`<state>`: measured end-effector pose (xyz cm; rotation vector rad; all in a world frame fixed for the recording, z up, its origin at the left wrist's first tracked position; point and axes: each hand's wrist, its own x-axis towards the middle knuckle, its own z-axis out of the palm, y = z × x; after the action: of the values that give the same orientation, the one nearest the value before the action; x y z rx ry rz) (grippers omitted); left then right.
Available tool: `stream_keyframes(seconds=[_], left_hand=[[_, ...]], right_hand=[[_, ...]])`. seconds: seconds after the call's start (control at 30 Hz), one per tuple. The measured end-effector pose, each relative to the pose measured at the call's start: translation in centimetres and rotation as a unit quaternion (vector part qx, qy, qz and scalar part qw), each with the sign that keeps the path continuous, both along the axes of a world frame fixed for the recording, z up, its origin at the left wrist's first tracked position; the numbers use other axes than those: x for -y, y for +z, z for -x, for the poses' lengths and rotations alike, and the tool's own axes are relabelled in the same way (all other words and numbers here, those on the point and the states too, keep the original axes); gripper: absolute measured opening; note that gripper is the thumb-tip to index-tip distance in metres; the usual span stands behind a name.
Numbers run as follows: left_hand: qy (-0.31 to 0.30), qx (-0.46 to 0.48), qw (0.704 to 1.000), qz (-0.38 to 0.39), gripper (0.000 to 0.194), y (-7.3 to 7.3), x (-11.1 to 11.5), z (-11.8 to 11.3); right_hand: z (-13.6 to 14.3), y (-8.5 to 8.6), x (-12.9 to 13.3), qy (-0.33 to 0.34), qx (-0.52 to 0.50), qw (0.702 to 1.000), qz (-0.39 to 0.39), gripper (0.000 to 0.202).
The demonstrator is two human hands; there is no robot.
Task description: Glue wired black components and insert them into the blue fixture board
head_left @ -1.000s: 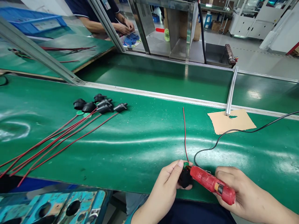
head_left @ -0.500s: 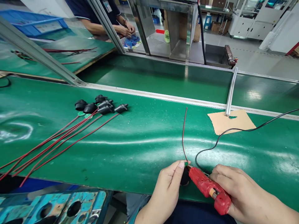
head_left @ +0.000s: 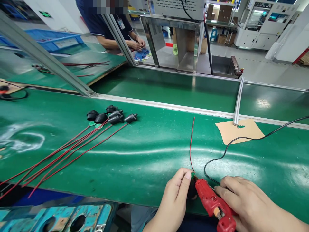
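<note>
At the lower middle of the frame, the left hand [head_left: 174,195] pinches a small green disc [head_left: 192,175] between thumb and fingers, with a round black part [head_left: 191,190] in shadow just below it. The right hand [head_left: 246,199], at the lower right, is curled round a red tool [head_left: 205,193], its narrow tip pointing at the disc; whether tip and disc touch, I cannot tell.

The likeliest trouble is a slip there: the tip looks very near the left fingertips, so a small jerk could poke them (or burn them, if this is a soldering tool). A loose pinch could let the disc twist away, since little of it shows to hold.

The thin red wire [head_left: 190,145] rises from the disc towards the centre of the frame, its far end free on the green table [head_left: 154,138]; a knock to it could turn the disc. The black cord [head_left: 224,153] curves in from the right edge, over the cardboard [head_left: 241,132], and a snag could tug the tool off line. Both hands work by the table's near edge, so a dropped part might roll off
</note>
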<state>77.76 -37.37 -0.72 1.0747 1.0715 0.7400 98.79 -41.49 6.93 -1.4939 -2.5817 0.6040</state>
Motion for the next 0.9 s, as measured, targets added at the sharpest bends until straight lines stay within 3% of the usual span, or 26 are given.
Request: stream_keyframes(seconds=[0.3,0.63,0.9], left_hand=[[0.011,0.024,0.999,0.035,0.042,0.0,-0.2,0.2],[0.005,-0.026,0.999,-0.029,0.038,-0.5,0.1,0.3],[-0.014,0.078,0.991,0.106,0.044,0.2,-0.2,0.0]], right_hand=[[-0.2,1.2,-0.4,0.003,0.005,1.0,0.028,0.025],[-0.1,1.8,-0.7,0.013,-0.026,0.999,0.028,0.025],[-0.3,0.9,-0.6,0.02,0.003,1.0,-0.017,0.035]])
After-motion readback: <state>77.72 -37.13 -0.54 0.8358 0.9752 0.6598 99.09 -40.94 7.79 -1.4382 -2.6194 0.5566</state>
